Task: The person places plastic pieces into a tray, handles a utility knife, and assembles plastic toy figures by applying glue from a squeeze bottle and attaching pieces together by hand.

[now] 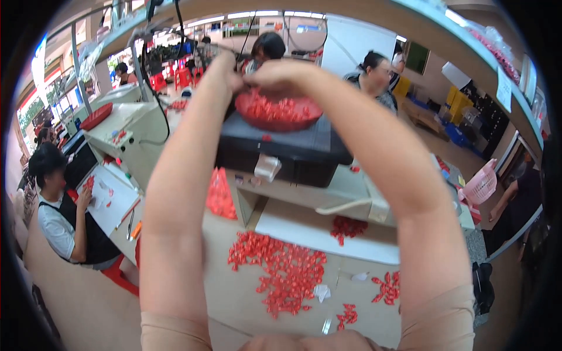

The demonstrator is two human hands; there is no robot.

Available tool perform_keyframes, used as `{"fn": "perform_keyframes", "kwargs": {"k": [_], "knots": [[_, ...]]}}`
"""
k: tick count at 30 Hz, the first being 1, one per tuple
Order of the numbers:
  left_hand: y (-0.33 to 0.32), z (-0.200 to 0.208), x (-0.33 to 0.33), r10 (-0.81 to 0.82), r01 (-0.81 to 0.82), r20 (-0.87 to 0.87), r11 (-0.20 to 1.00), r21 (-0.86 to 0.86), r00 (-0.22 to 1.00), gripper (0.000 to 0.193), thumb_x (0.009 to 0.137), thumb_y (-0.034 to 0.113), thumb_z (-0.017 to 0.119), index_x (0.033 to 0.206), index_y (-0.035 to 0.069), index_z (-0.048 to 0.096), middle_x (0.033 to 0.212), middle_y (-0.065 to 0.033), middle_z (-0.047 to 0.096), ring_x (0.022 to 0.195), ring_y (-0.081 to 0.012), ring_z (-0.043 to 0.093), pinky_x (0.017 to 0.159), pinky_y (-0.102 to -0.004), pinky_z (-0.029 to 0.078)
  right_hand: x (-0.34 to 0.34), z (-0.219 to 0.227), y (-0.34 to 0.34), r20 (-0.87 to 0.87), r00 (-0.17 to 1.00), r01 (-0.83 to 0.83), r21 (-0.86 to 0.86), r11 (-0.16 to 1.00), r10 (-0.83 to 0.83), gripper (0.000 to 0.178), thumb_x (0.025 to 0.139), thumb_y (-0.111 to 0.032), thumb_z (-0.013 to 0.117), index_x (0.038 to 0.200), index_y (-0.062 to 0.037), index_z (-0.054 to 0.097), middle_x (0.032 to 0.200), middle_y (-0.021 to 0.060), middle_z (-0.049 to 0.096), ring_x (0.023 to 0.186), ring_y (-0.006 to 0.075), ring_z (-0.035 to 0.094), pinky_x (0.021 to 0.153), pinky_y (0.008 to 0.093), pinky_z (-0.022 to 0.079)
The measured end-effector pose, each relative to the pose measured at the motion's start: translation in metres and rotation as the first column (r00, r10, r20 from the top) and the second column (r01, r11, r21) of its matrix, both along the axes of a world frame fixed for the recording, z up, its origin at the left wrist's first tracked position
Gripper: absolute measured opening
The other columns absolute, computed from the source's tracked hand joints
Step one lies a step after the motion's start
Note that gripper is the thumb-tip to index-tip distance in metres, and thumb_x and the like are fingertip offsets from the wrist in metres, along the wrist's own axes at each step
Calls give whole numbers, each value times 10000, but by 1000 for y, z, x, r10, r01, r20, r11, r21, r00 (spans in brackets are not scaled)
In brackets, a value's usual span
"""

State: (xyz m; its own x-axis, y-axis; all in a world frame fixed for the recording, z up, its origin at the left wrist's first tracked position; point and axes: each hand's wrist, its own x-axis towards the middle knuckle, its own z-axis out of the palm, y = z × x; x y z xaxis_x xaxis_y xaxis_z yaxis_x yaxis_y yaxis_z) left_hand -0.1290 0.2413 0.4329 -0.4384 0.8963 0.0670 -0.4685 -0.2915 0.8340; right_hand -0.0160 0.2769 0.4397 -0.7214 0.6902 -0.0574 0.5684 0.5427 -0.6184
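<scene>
Both my arms reach up and forward over the table. Near the back left rim of a round red tray [285,124], my left hand [231,73] is blurred, and I cannot make out its fingers. Close beside it, my right hand [278,75] bends inward above the tray's far side, its fingers smeared and partly hidden. Small shiny red pieces [272,108] lie heaped in the tray. The tray rests on the dark flat top of a box-like machine [287,149], with one loose red piece in front of it.
Many more red pieces [287,275] spread over the pale table [234,304], near a crumpled white scrap [321,292]. A red bag [220,196] stands left of the machine. A seated person [61,216] works at left; others are behind. A pink basket [480,182] is at right.
</scene>
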Motion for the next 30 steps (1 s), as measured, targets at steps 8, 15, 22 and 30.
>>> {"fn": "perform_keyframes", "kwargs": {"k": [8, 15, 22, 30], "knots": [[-204, -93, -7, 25, 114, -352, 922, 370, 936, 482, 938, 360, 506, 1252, -6, 498, 1153, -186, 603, 1154, -286, 548, 1008, -483, 414, 129, -76, -189, -535, 728, -339, 262, 904, 428, 346, 914, -260, 588, 1106, 24, 634, 1027, 74, 665, 932, 144, 614, 843, 256, 472], [-218, -359, 33, -15, -322, -980, 943, -79, 199, 643, 831, 497, 645, 1301, 80, 508, 1389, -208, 398, 1291, -341, 391, 1041, -422, 344, 150, -277, -178, -93, 996, -4, 4, 1000, 5, 394, 935, -297, 550, 1194, -1, 580, 1136, 183, 612, 1051, 270, 589, 911, 345, 453], [-202, -406, 64, 9, -329, -996, 944, 38, -89, 552, 744, 436, 707, 1162, 103, 569, 1255, -158, 473, 1110, -355, 485, 883, -470, 445, 103, -409, -146, -327, 944, 35, 238, 971, 46, 371, 947, -215, 490, 1241, 7, 539, 1222, 220, 559, 1146, 373, 507, 1000, 412, 391], [-189, -410, 71, 0, -184, -959, 981, 54, -285, 373, 792, 362, 655, 1065, 133, 547, 1058, -118, 528, 932, -326, 569, 653, -442, 537, 110, -393, -166, -394, 908, 115, -84, 990, -139, 426, 945, -187, 483, 1328, -8, 436, 1212, 247, 552, 1161, 373, 503, 1002, 403, 393]]}}
